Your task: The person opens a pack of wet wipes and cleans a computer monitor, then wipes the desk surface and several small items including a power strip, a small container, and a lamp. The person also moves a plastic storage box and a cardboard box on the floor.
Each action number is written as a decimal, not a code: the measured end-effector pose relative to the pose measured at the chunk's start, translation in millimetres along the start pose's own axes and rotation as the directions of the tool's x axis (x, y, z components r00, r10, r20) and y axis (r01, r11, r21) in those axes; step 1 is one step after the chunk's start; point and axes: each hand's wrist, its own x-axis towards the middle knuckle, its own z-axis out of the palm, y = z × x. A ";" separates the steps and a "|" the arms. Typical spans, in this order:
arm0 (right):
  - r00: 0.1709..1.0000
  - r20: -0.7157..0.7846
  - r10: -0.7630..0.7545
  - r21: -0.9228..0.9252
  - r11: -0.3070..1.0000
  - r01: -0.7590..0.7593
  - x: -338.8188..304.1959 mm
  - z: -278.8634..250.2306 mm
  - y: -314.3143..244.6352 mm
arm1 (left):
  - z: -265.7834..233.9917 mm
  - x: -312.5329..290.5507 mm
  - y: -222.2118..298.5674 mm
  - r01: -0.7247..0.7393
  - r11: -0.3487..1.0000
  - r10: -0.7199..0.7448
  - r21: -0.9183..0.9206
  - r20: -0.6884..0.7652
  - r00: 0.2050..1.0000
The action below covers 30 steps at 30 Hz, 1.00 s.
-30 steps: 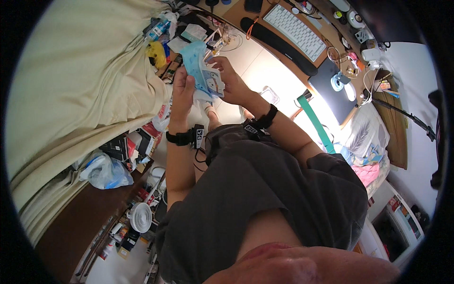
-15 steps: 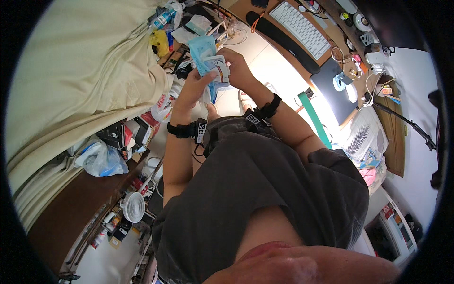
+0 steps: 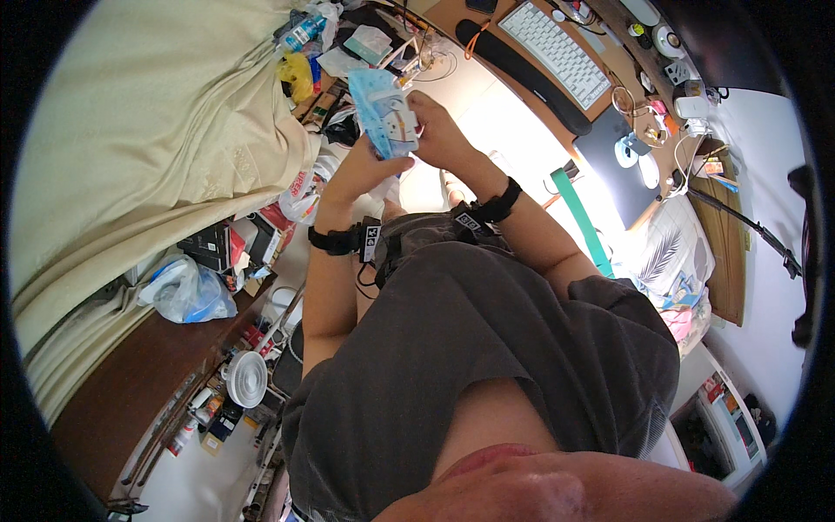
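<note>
Both hands are held out in front of me around a light blue packet (image 3: 370, 87) that looks thin and soft. A whitish printed card-like panel (image 3: 400, 128) shows on its lower right part; I cannot tell whether it lies inside the packet or against its front. My left hand (image 3: 364, 170) holds the packet from below, thumb stretched out along the lower edge and the other fingers hidden behind. My right hand (image 3: 441, 132) is closed at the right edge, its fingers curled against the printed panel. A black strap with a small marked block sits on each wrist.
A desk at upper right carries a white keyboard (image 3: 557, 52), a black wrist rest (image 3: 522, 78) and cables. On the left is a bed with a cream cover (image 3: 156, 113), and a yellow bag (image 3: 296, 78) among clutter. A green strip (image 3: 581, 222) stands right of my arm.
The white card, earlier in front of the packet between both hands, now lines up with the packet's face. My left thumb has moved off it, downward. The packet has turned slightly.
</note>
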 end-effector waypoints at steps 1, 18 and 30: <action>0.996 0.075 0.042 -0.001 0.999 -0.043 -1.6 -1.0 1.3 | -2.4 -1.1 -1.4 0.012 1.000 -0.012 -0.017 0.009 1.000; 0.979 0.176 -0.101 -0.458 0.872 0.173 -19.9 10.1 12.2 | -26.5 4.5 -13.3 0.060 0.888 -0.072 0.455 0.009 0.997; 0.930 0.108 -0.350 -0.153 0.919 0.364 4.2 -12.8 11.2 | -21.1 0.4 7.6 0.108 0.949 -0.145 0.296 0.104 0.984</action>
